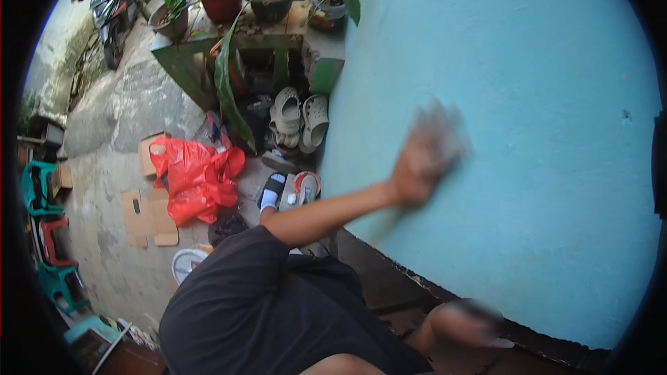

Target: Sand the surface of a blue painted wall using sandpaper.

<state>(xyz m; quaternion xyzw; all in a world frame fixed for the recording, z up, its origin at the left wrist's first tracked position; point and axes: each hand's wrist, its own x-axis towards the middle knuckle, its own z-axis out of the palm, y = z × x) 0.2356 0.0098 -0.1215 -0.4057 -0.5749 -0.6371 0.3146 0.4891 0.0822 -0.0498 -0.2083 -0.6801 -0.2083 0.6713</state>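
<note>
My left hand (424,161), at the end of the bare forearm that reaches across the middle, is over the light blue painted wall (521,130). Motion blur hides its fingers, anything in them, and whether it touches the wall. My right hand (461,325) is lower, by the wall's dark, rough bottom edge (542,336), and is also blurred. Something dark lies along its upper side and a small pale piece shows beside it; what these are, and whether the hand grips them, cannot be told.
Potted plants (221,0) stand on a green-edged ledge (182,65), with pale clogs (314,122) below. A red plastic bag (200,179), flattened cardboard (148,219) and a lidded bucket (188,264) are on the concrete. Plastic chairs (39,187) and a motorcycle (112,21) are farther left.
</note>
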